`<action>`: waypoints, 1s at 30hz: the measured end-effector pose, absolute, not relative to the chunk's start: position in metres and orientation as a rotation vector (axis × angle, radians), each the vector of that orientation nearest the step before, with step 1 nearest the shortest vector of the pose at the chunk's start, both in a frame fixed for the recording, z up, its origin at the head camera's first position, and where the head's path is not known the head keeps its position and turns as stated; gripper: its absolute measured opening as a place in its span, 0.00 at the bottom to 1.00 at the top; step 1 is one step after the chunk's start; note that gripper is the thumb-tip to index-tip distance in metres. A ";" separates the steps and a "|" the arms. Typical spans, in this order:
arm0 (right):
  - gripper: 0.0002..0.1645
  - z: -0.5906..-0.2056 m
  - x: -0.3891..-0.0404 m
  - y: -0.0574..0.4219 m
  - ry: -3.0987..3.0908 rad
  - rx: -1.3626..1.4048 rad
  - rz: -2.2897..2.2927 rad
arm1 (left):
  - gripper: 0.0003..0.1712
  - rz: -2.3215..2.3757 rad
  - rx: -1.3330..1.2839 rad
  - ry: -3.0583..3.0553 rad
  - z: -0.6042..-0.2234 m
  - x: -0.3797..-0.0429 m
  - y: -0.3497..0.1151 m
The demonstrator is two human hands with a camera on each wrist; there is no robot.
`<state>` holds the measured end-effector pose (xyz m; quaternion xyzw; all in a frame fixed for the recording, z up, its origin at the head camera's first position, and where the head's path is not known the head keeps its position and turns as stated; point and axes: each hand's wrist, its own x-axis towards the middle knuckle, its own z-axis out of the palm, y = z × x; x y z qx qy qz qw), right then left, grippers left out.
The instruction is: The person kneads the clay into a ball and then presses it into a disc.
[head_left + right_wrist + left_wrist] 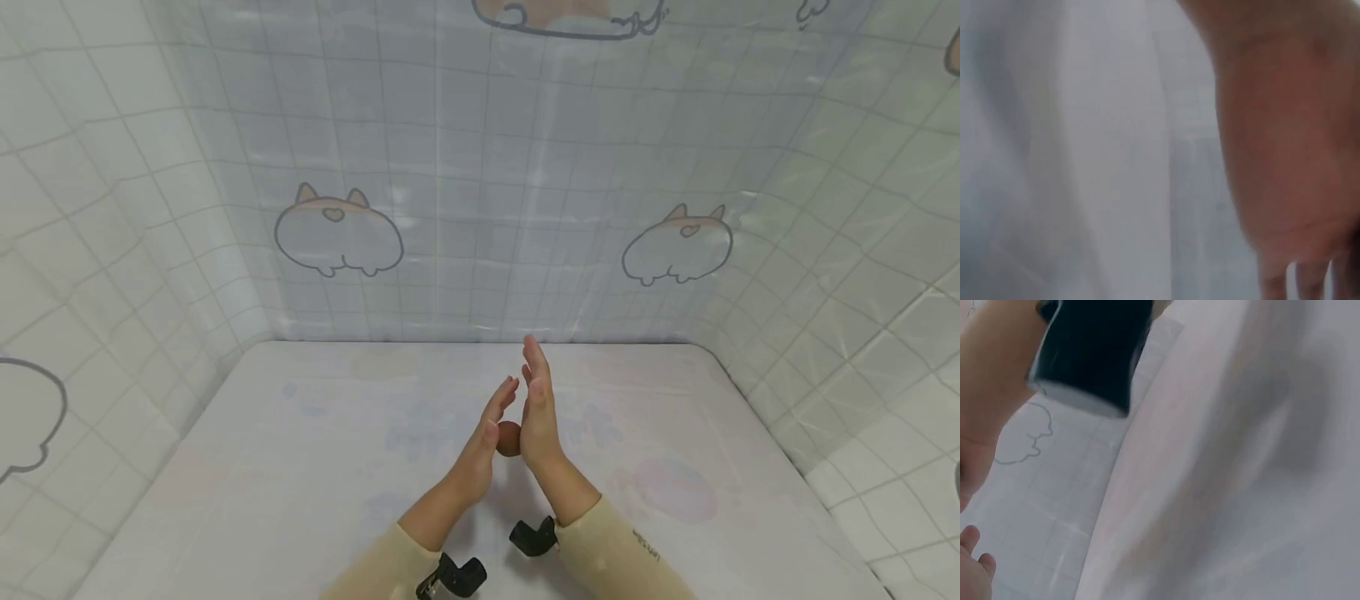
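Observation:
A small round brown ball (508,438) sits between the two palms. My left hand (478,457) touches it from the left, its fingers straight and pointing forward and up. From the other side my right hand (540,417) presses its palm against the ball, fingers extended and reaching farther forward. The fingertips of the two hands are apart. In the right wrist view a palm (1288,156) fills much of the right side, with straight fingers below it. The left wrist view catches only parts of hands at its left edge, and the ball is not visible there.
Under the hands lies a pale table surface (300,467) with faint coloured patches. White gridded sheeting (487,208) with cartoon animal drawings rises behind and on both sides. Black wrist cameras (534,537) stick out inward from the beige sleeves (615,546).

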<state>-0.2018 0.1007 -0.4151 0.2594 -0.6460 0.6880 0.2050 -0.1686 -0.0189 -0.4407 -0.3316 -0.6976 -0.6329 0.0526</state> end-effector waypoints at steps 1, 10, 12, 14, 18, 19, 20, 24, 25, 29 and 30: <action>0.51 -0.415 -0.203 0.102 -1.810 0.720 1.919 | 0.45 -1.934 -1.026 -2.112 -0.441 -0.168 -0.019; 0.50 -0.426 -0.204 0.105 -1.971 0.750 2.019 | 0.45 -2.045 -1.040 -1.979 -0.439 -0.165 -0.017; 0.50 -0.430 -0.202 0.105 -2.015 0.752 2.045 | 0.46 -2.068 -1.023 -1.937 -0.438 -0.165 -0.016; 0.51 -0.432 -0.201 0.104 -2.051 0.762 2.059 | 0.47 -2.080 -1.009 -1.902 -0.438 -0.165 -0.015; 0.52 -0.435 -0.197 0.102 -2.073 0.840 2.054 | 0.44 -2.056 -0.943 -1.877 -0.436 -0.164 -0.014; 0.52 -0.435 -0.195 0.102 -2.071 0.869 2.040 | 0.43 -2.047 -0.912 -1.876 -0.436 -0.164 -0.013; 0.52 -0.435 -0.194 0.101 -2.069 0.903 2.025 | 0.43 -2.033 -0.884 -1.876 -0.435 -0.165 -0.013; 0.51 -0.438 -0.189 0.098 -2.053 1.022 1.953 | 0.43 -1.962 -0.760 -1.892 -0.433 -0.167 -0.013; 0.51 -0.439 -0.187 0.098 -2.047 1.047 1.949 | 0.43 -1.952 -0.737 -1.890 -0.432 -0.168 -0.013; 0.49 -0.439 -0.179 0.098 -2.030 1.107 1.946 | 0.44 -1.936 -0.660 -1.882 -0.431 -0.171 -0.013; 0.49 -0.439 -0.178 0.098 -2.020 1.119 1.956 | 0.44 -1.939 -0.645 -1.885 -0.431 -0.172 -0.014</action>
